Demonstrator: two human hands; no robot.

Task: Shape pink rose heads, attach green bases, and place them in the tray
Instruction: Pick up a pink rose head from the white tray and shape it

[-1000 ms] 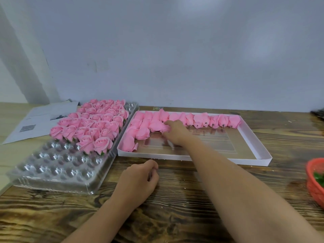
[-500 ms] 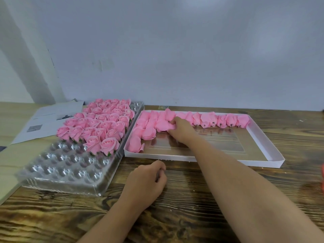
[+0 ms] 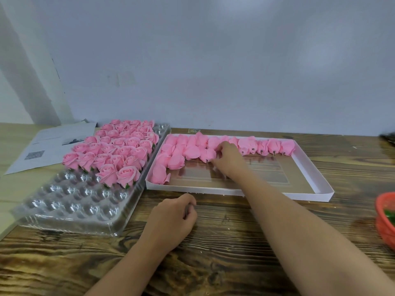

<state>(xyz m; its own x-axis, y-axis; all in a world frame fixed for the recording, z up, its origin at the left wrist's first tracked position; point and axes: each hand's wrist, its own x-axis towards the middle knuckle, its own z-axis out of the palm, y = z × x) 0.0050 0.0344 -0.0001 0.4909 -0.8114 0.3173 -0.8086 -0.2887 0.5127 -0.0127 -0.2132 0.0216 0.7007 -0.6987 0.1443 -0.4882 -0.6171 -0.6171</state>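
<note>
A white box (image 3: 307, 167) holds a row of unshaped pink rose heads (image 3: 248, 145) along its far side and left end. My right hand (image 3: 229, 162) reaches into it, fingers pinching one pink rose head (image 3: 208, 154) in the second row. To the left stands a clear plastic tray (image 3: 70, 206) with dimpled cells; its far half is filled with shaped pink roses (image 3: 119, 148) on green bases. My left hand (image 3: 173, 218) rests curled on the table just in front of the box, with nothing visible in it.
A red basket (image 3: 386, 218) with green pieces sits at the right edge. Printed paper sheets (image 3: 49, 146) lie at the far left behind the tray. A dark object (image 3: 388, 138) pokes in at the far right. The wall stands close behind the table.
My right hand's fingers have shifted slightly onto a rose head in the second row and closed on it. The view has drifted. My left hand stays put.
</note>
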